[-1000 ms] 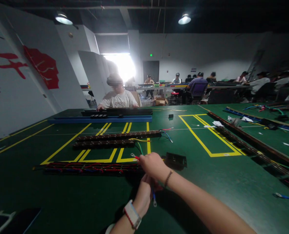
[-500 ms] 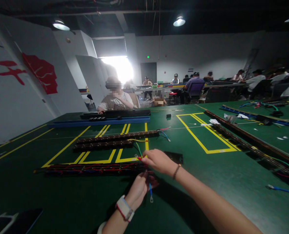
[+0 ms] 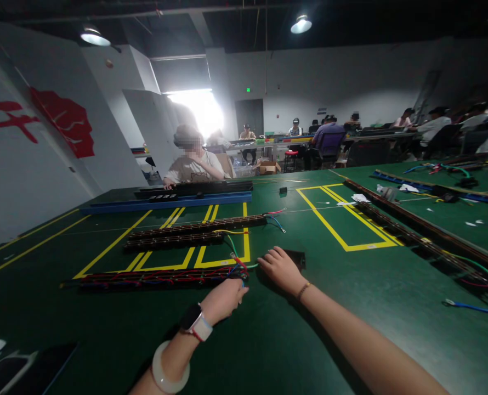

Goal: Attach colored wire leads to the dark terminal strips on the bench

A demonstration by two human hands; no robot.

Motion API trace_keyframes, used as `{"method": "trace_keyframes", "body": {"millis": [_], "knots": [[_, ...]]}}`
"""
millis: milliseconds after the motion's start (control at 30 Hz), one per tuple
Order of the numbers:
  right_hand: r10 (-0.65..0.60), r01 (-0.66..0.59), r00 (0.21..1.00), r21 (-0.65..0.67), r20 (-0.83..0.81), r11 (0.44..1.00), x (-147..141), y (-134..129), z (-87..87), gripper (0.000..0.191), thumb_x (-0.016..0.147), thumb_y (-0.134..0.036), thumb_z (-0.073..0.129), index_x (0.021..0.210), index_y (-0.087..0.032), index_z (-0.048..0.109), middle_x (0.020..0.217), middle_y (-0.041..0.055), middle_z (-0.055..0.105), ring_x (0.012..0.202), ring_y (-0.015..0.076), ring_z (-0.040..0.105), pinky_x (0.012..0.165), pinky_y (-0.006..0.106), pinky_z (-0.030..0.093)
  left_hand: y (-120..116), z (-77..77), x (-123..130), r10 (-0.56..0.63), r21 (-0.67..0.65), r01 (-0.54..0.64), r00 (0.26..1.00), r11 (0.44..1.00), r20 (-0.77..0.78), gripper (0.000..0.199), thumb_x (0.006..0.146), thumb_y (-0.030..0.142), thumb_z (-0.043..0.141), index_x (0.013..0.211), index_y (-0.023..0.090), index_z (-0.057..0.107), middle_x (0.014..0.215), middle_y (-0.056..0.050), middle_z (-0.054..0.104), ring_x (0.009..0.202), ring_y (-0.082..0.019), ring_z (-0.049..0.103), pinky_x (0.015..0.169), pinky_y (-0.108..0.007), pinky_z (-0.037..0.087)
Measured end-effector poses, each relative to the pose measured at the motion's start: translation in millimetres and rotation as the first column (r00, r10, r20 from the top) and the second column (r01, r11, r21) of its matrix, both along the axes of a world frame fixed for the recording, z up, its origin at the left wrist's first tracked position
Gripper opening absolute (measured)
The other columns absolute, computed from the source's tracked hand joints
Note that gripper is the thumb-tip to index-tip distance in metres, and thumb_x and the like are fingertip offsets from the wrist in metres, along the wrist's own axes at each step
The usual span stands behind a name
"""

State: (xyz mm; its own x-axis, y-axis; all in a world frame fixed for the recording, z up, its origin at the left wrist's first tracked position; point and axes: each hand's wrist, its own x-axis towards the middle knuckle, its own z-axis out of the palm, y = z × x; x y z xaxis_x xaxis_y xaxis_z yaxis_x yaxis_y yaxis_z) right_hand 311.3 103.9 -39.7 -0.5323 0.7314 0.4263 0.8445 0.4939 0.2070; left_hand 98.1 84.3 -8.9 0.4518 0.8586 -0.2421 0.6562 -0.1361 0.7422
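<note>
While I follow the head view from afar, the left hand (image 3: pixel 223 300) sits at the near right end of a dark strip laced with red and blue wires (image 3: pixel 157 278), which lies on the green table (image 3: pixel 351 318), its fingers curled beside a bit of blue, though I cannot tell whether they pinch it. I see the right hand (image 3: pixel 283 270) palm down before a black block (image 3: pixel 298 259), fingers slightly parted near a green lead (image 3: pixel 251 266), its thumb and any grip hidden from me.
</note>
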Motion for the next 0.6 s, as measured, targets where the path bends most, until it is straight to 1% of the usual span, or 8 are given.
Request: {"method": "trace_keyframes", "body": {"millis": [67,167,300,367,433,500,533,600], "knots": [[-0.001,0.001,1.000,-0.011,0.002,1.000,0,-1,1.2,0.026,0.092,-0.021,0.044,0.112,-0.019,0.059,0.090,0.0073,0.058,0.094,0.0194,0.048,0.099,0.039,0.027,2,6.7,-5,-0.083,0.032,0.083,0.997,0.996,-0.008,0.029,0.081,0.038,0.051,0.063,0.015,0.050,0.055,-0.004,0.052,0.037,-0.009,0.039,0.037,-0.021,0.023],[-0.002,0.002,1.000,-0.027,0.001,1.000,-1,-2,1.2,0.027,0.092,-0.021,0.043,0.113,-0.018,0.060,0.088,0.0073,0.058,0.092,0.0187,0.048,0.100,0.039,0.026,4,10.1,-7,-0.106,-0.047,0.103,0.993,0.994,-0.045,0.030,0.082,0.040,0.047,0.065,0.015,0.048,0.057,-0.004,0.053,0.036,-0.010,0.041,0.037,-0.021,0.027],[-0.011,0.010,0.999,-0.018,-0.042,1.000,0,-1,-0.6,0.027,0.092,-0.024,0.043,0.112,-0.019,0.061,0.089,0.0054,0.059,0.093,0.0179,0.050,0.105,0.040,0.021,4,-6.1,-3,-0.100,-0.018,0.101,0.994,0.995,0.040,0.039,0.086,0.049,0.039,0.073,0.014,0.050,0.056,-0.003,0.052,0.040,-0.013,0.048,0.040,-0.021,0.034],[-0.006,0.004,0.995,-0.022,-0.103,1.000,0,-1,2.0,0.027,0.092,-0.024,0.043,0.112,-0.019,0.061,0.094,0.0054,0.061,0.097,0.0179,0.050,0.107,0.042,0.018,3,-17.6,-2,-0.048,0.003,0.048,0.994,0.999,0.095,0.044,0.085,0.055,0.036,0.077,0.014,0.051,0.058,-0.003,0.051,0.040,-0.013,0.049,0.039,-0.021,0.034],[-0.005,-0.004,0.974,-0.039,-0.225,0.999,-5,-3,10.3,0.029,0.093,-0.025,0.042,0.115,-0.018,0.059,0.101,0.0062,0.061,0.100,0.0173,0.051,0.108,0.043,0.017,1,-26.3,-1,0.014,0.057,-0.021,0.993,0.998,0.121,0.047,0.086,0.057,0.034,0.075,0.015,0.052,0.058,-0.003,0.051,0.041,-0.013,0.048,0.040,-0.021,0.032],[0.011,-0.040,0.925,-0.068,-0.379,0.997,-14,-9,24.8,0.033,0.094,-0.028,0.040,0.123,-0.019,0.053,0.112,0.0072,0.059,0.107,0.0166,0.050,0.109,0.043,0.017,-1,-31.7,0,0.054,0.168,-0.075,0.991,0.983,0.125,0.048,0.088,0.054,0.033,0.071,0.015,0.053,0.058,-0.004,0.052,0.044,-0.012,0.048,0.044,-0.022,0.031],[0.036,-0.085,0.893,-0.089,-0.449,0.992,-21,-13,33.5,0.037,0.094,-0.031,0.041,0.129,-0.020,0.048,0.120,0.0078,0.055,0.113,0.0166,0.047,0.109,0.042,0.019,-2,-33.4,0,0.063,0.228,-0.089,0.991,0.970,0.121,0.047,0.089,0.052,0.033,0.070,0.015,0.054,0.060,-0.005,0.054,0.047,-0.013,0.049,0.047,-0.023,0.031],[0.130,-0.246,0.820,-0.139,-0.557,0.959,-36,-23,50.8,0.053,0.091,-0.038,0.045,0.140,-0.020,0.033,0.137,0.0097,0.041,0.127,0.0170,0.036,0.109,0.038,0.024,-2,-36.4,0,0.077,0.324,-0.106,0.992,0.940,0.102,0.041,0.090,0.045,0.036,0.072,0.015,0.058,0.067,-0.007,0.059,0.055,-0.015,0.053,0.053,-0.024,0.032]]}}
